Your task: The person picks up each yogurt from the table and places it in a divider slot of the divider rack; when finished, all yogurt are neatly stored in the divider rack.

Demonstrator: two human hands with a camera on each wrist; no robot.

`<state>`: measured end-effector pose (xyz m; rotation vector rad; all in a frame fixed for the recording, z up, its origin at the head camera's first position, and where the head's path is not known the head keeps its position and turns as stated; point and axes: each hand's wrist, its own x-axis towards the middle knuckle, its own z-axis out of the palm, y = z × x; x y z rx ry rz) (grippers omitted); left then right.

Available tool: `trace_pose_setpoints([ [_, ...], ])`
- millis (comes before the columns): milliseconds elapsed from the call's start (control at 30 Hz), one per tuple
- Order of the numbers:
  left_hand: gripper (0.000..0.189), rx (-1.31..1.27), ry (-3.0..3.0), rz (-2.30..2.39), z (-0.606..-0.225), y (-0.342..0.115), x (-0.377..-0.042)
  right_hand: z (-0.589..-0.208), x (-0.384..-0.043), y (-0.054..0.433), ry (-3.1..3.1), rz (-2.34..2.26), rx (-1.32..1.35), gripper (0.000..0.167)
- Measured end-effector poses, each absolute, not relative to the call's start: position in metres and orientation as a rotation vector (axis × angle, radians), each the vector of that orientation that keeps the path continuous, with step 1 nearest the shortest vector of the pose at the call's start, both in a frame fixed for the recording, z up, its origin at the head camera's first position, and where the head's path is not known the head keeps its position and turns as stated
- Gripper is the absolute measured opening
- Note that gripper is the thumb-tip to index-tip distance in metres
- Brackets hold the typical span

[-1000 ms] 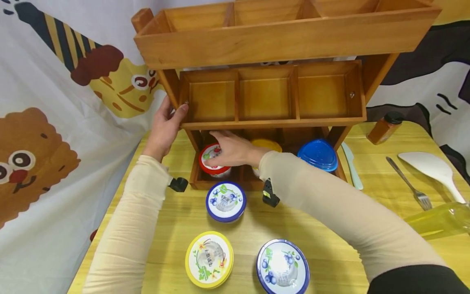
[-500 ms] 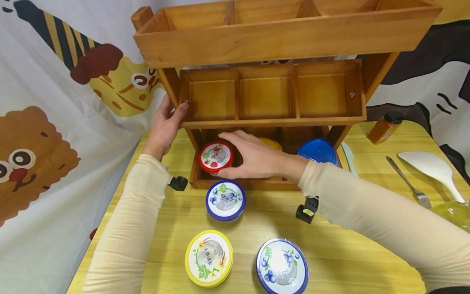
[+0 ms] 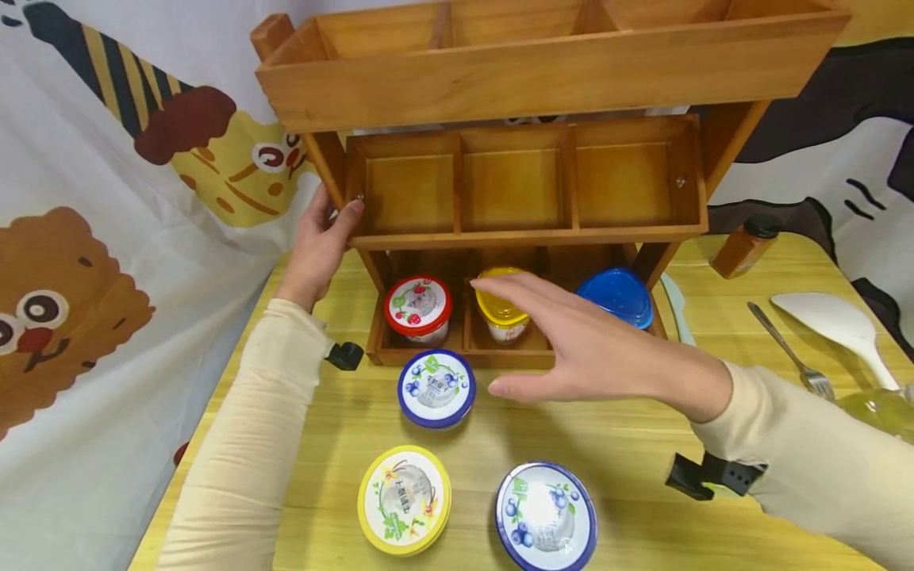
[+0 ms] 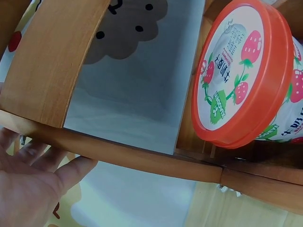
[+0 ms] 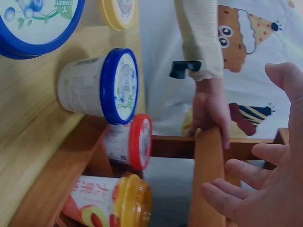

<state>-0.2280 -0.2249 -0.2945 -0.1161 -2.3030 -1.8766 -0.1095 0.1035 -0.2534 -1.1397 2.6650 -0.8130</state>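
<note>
My left hand (image 3: 317, 250) holds the left side of a wooden shelf (image 3: 557, 83) at its middle tier, thumb on the front. My right hand (image 3: 578, 341) hovers before the bottom tier, fingers spread and holding nothing. In that tier's left compartment stands a red-lidded tub (image 4: 232, 71) with strawberries on the lid. The middle compartment holds a yellow-lidded cup (image 5: 109, 201), partly behind my right fingers in the head view. A blue-lidded container (image 3: 616, 295) sits in the right compartment. Just in front of the shelf stands a blue-lidded blueberry tub (image 5: 118, 87).
Nearer on the table are a yellow-lidded tub (image 3: 405, 500) and another blueberry tub (image 3: 546, 515). To the right lie a pale knife (image 3: 677, 305), a fork (image 3: 793, 353), a white rice paddle (image 3: 831, 317), a jar (image 3: 746, 246) and a bottle of yellow liquid (image 3: 881, 412).
My right hand has left the red-lidded tub and moved right and towards me, uncovering that tub and part of the yellow-lidded cup. My left hand stays on the shelf.
</note>
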Motion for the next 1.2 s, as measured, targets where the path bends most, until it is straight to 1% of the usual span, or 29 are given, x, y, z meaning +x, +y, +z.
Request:
trace_pose_setpoints([
  [300, 0.048, -0.093, -2.313, -1.868, -0.294, -0.224, -0.228, -0.243, -0.087, 0.135, 2.732, -0.831, -1.155, 0.094],
  [467, 0.048, -0.092, -2.309, -1.873, -0.294, -0.224, -0.228, -0.242, -0.072, 0.154, 2.75, -0.867, -1.058, 0.097],
  [633, 0.049, -0.09, -2.318, -1.869, -0.294, -0.224, -0.228, -0.24, -0.055, 0.169, 2.788, -0.918, -0.967, 0.104],
  [800, 0.047, -0.081, -2.284, -1.898, -0.295, -0.225, -0.228, -0.24, -0.047, 0.176, 2.813, -0.905, -0.923, 0.107],
  [967, 0.046, -0.066, -2.295, -1.874, -0.296, -0.225, -0.228, -0.255, -0.041, 0.18, 2.796, -0.92, -0.955, 0.105],
  [1200, 0.048, -0.077, -2.302, -1.875, -0.295, -0.224, -0.228, -0.297, -0.033, 0.185, 2.718, -0.968, -0.996, 0.102],
])
